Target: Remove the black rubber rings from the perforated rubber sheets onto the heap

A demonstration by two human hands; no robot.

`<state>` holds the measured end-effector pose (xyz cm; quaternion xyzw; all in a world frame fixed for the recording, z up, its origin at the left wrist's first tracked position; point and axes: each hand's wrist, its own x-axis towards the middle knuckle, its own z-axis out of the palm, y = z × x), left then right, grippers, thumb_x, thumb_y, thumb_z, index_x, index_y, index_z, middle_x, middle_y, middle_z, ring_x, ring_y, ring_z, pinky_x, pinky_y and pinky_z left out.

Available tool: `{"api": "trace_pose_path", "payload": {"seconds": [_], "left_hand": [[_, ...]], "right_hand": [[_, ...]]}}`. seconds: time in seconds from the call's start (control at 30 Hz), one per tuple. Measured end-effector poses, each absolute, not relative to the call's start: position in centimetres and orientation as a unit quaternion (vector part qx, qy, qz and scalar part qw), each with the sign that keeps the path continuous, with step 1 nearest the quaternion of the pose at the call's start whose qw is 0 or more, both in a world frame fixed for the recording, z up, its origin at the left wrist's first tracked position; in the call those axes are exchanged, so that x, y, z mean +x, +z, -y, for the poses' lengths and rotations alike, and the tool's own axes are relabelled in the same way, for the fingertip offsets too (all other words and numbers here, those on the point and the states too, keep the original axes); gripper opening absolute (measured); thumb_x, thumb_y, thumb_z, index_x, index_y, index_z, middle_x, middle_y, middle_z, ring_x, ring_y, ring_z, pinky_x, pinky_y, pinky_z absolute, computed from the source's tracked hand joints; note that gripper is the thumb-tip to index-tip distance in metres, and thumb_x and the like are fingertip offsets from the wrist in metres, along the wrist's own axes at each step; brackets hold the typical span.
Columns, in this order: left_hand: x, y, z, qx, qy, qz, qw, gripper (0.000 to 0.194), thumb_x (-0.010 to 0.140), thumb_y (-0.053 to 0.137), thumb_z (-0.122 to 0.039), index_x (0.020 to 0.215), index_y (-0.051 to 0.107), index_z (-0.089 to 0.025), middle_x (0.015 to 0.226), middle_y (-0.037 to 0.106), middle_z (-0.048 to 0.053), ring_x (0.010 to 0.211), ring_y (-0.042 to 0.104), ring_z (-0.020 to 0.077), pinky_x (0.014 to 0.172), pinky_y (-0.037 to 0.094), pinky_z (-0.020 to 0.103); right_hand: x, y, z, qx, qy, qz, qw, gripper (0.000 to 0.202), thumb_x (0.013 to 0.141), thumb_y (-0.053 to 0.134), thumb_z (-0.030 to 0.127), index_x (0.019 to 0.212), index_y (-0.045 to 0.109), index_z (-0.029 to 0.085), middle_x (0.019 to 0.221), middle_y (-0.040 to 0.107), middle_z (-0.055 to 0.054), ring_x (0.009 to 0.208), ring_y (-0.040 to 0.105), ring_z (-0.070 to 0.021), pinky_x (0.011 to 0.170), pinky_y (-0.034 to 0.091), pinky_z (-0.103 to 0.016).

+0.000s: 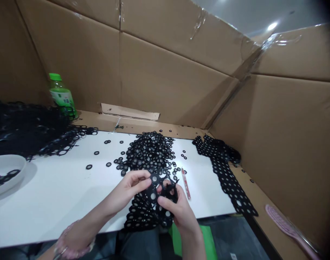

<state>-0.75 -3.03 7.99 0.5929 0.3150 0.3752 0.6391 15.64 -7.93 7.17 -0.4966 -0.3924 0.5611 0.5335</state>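
A black sheet with rows of pale round spots hangs over the table's front edge below the hands. My left hand pinches the upper left part of the black spotted piece between thumb and fingers. On its right side, my right hand grips a bunched, ragged part of the same piece, thumb in front. Just behind the hands lies a heap of small black rings with pale centres. Loose rings are scattered around the heap on the white table.
Black netting is piled at the left, near a green bottle and a white bowl. A red pen-like item lies right of the hands. Farther right are a spotted black strip and a pink hairbrush. Cardboard walls enclose the table.
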Motion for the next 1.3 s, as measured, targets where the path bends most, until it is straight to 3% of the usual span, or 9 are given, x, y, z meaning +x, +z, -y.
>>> {"api": "trace_pose_path", "payload": {"seconds": [0.17,0.27,0.33,0.5,0.7,0.87,1.03,1.13,1.3], "left_hand": [[-0.4,7.5,3.3,0.623,0.383,-0.351,0.585,0.02,0.085,0.046,-0.034,0.08,0.056,-0.017,0.077,0.059,0.001,0.076,0.054,0.0156,0.071,0.042,0.025],[-0.3,7.3,3.8,0.677,0.448,-0.421,0.404,0.013,0.082,0.05,-0.031,0.085,0.05,-0.019,0.084,0.054,0.003,0.079,0.049,0.0165,0.07,0.039,0.026],[-0.2,7.3,4.3,0.723,0.457,-0.414,0.311,0.013,0.079,0.053,-0.03,0.079,0.046,-0.019,0.079,0.05,0.002,0.074,0.045,0.0158,0.066,0.037,0.025],[0.1,7.6,4.5,0.788,0.36,-0.372,0.333,0.02,0.087,0.041,-0.027,0.07,0.046,-0.018,0.066,0.05,0.0,0.061,0.046,0.0125,0.058,0.036,0.023],[-2.2,7.7,-0.2,0.697,0.425,-0.456,0.355,0.024,0.088,0.037,-0.031,0.071,0.046,-0.018,0.059,0.05,-0.003,0.052,0.046,0.0101,0.05,0.035,0.02],[-1.3,6.6,-5.4,0.792,0.385,-0.437,0.183,0.021,0.089,0.035,-0.027,0.076,0.05,-0.018,0.071,0.053,0.0,0.067,0.05,0.0141,0.065,0.039,0.024],[1.1,4.8,-8.1,0.85,0.298,-0.423,0.103,0.014,0.084,0.043,-0.023,0.085,0.056,-0.017,0.091,0.055,0.007,0.087,0.051,0.0208,0.075,0.04,0.031],[1.5,5.8,-6.5,0.83,0.351,-0.411,0.138,0.015,0.081,0.051,-0.028,0.087,0.057,-0.017,0.098,0.055,0.008,0.094,0.049,0.0225,0.081,0.039,0.034],[1.6,9.6,0.5,0.802,0.31,-0.315,0.401,0.025,0.083,0.048,-0.035,0.071,0.059,-0.017,0.071,0.058,0.0,0.068,0.051,0.0133,0.063,0.039,0.023]], "right_hand": [[14.7,7.1,8.1,-0.503,0.581,0.345,0.539,0.032,0.05,0.079,0.03,0.074,0.064,0.016,0.071,0.065,-0.001,0.069,0.058,-0.016,0.068,0.044,-0.028],[14.4,6.7,8.1,-0.497,0.575,0.314,0.569,0.03,0.052,0.078,0.03,0.074,0.062,0.017,0.071,0.064,0.001,0.067,0.058,-0.0153,0.066,0.045,-0.027],[14.1,6.3,8.2,-0.5,0.557,0.302,0.59,0.03,0.053,0.077,0.03,0.075,0.062,0.018,0.074,0.065,0.0,0.072,0.059,-0.0165,0.07,0.045,-0.029],[13.7,5.7,8.2,-0.489,0.561,0.288,0.602,0.028,0.056,0.074,0.03,0.079,0.062,0.019,0.08,0.067,-0.001,0.082,0.06,-0.0195,0.08,0.044,-0.033],[14.4,6.2,8.5,-0.419,0.614,0.187,0.642,0.01,0.056,0.067,0.024,0.063,0.06,0.021,0.056,0.056,0.003,0.057,0.054,-0.0158,0.061,0.047,-0.03],[14.3,6.5,8.9,-0.443,0.601,0.184,0.639,0.023,0.065,0.064,0.038,0.055,0.055,0.02,0.05,0.05,0.001,0.048,0.048,-0.0142,0.051,0.043,-0.029],[14.1,6.2,8.9,-0.459,0.575,0.24,0.633,0.026,0.065,0.065,0.037,0.054,0.049,0.02,0.044,0.046,0.005,0.042,0.041,-0.0107,0.045,0.035,-0.025],[14.2,5.9,8.9,-0.473,0.549,0.25,0.642,0.026,0.064,0.066,0.038,0.055,0.049,0.02,0.044,0.045,0.006,0.041,0.041,-0.01,0.046,0.036,-0.025],[14.0,5.7,9.2,-0.571,0.464,0.254,0.627,0.023,0.064,0.066,0.04,0.062,0.055,0.02,0.055,0.056,0.002,0.054,0.051,-0.0146,0.057,0.043,-0.027]]}}
